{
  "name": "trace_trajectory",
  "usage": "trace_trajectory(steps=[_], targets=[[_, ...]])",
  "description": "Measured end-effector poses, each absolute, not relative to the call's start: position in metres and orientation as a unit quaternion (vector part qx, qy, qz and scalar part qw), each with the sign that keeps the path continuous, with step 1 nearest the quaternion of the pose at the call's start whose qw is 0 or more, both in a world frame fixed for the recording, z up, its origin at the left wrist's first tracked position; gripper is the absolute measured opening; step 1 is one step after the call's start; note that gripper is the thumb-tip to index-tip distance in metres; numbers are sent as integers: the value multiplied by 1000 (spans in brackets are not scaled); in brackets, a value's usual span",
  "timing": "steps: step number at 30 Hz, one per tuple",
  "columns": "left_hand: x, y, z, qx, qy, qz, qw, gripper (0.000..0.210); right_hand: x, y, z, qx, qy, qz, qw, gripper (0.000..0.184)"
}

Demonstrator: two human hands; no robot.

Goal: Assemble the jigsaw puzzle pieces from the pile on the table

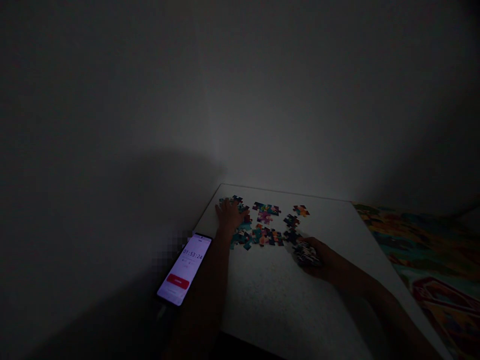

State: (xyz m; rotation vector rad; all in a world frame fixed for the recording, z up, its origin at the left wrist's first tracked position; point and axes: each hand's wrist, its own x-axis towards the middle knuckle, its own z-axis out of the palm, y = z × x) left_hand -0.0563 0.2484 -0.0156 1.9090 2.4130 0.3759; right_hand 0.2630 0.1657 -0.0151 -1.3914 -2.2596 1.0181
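Observation:
My left hand (229,216) lies with its fingers spread over jigsaw puzzle pieces (245,240) at the left of the white table, hiding some of them. In my right hand (318,254) is a dark bundle with pale stripes, which looks like a stack of jigsaw pieces (307,254); the fingers are closed around it. It is near the lower right end of the laid-out pieces. Joined pieces (267,210) form a group at the back middle, and a row (268,236) runs in front. An orange piece (301,210) sits at the back right.
A lit phone (184,270) showing a timer is by the table's left edge, beside my left forearm. The white table (270,295) stands against pale walls (285,100). A colourful printed surface (423,260) lies beyond the table's right edge. The room is dim.

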Motion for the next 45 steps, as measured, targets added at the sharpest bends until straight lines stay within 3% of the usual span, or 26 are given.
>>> trace_trajectory(steps=[8,13,24,33,35,37,41,45], targets=[[-30,234,-2,629,772,90,26,35,264,167,-23,-482,-786,353,160,69],[-28,235,0,617,780,100,29,35,260,164,-10,-479,-778,379,148,59],[-40,246,-4,585,787,170,101,41,261,164,-9,-480,-782,366,155,59],[-16,252,-6,670,630,316,234,21,256,164,3,-467,-738,444,200,52],[5,245,-9,682,570,348,297,22,256,165,6,-480,-721,440,236,55],[29,238,-15,668,439,409,440,24,256,168,6,-500,-703,424,275,57],[60,228,-24,659,382,405,505,27,263,176,-5,-533,-666,390,347,64],[62,226,-26,654,369,399,526,31,271,184,-22,-519,-631,437,375,77]])
